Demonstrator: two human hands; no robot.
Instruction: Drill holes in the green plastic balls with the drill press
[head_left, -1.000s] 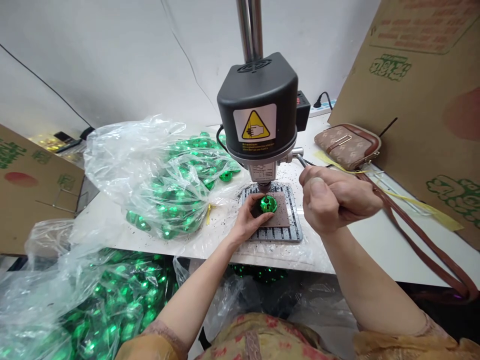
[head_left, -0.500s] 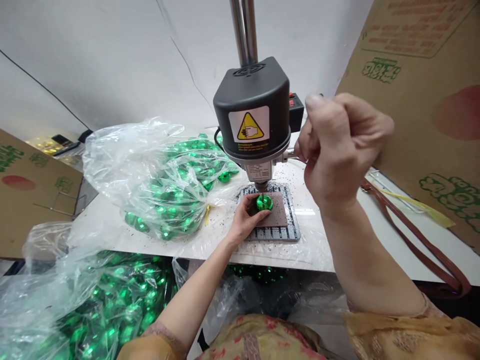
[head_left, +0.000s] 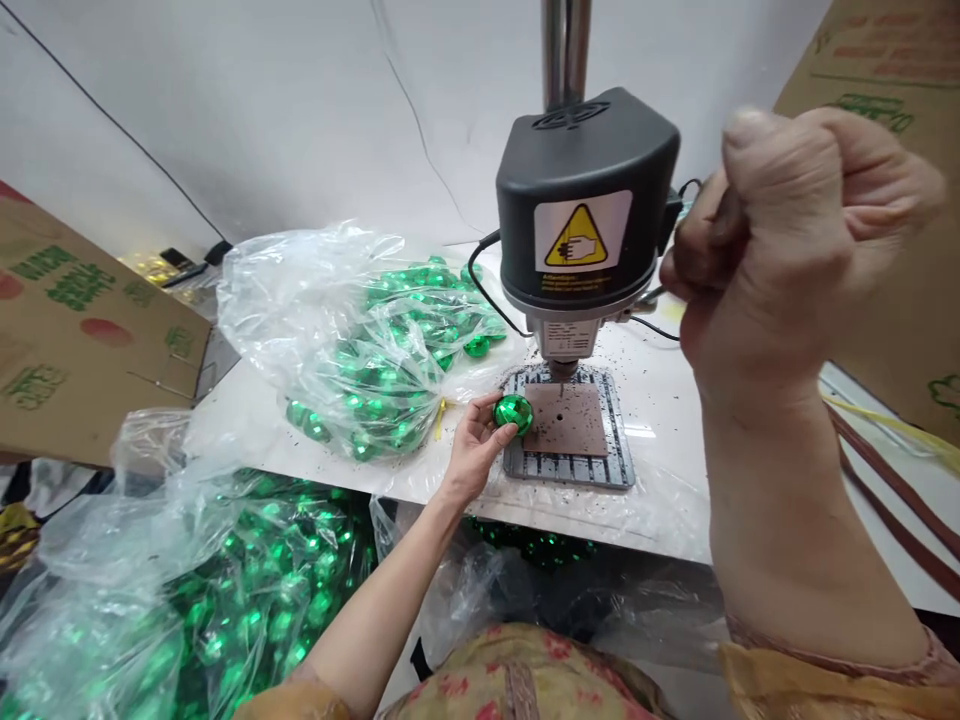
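Observation:
A shiny green faceted ball [head_left: 513, 414] is pinched between the thumb and fingers of my left hand [head_left: 472, 450], at the left edge of a brown board [head_left: 577, 440]. The board has a small hole and lies on the slotted metal base [head_left: 622, 475] of a small drill press [head_left: 589, 190]. Above the board hangs the drill bit [head_left: 562, 388], apart from the ball. My right hand [head_left: 787, 220] is closed at the press's right side, around its feed lever [head_left: 651, 298]; the lever's grip is hidden in the fist.
Clear plastic bags of green balls lie on the white table [head_left: 660, 500] at left [head_left: 375, 370] and below its front edge [head_left: 285, 580]. Cardboard boxes stand at far left [head_left: 90, 330] and right [head_left: 892, 290]. A brown strap [head_left: 892, 490] lies at right. Dark shavings surround the base.
My left hand has drawn the ball leftward from under the drill bit, baring the hole in the board. My right hand stays closed at the lever. The view has shifted left.

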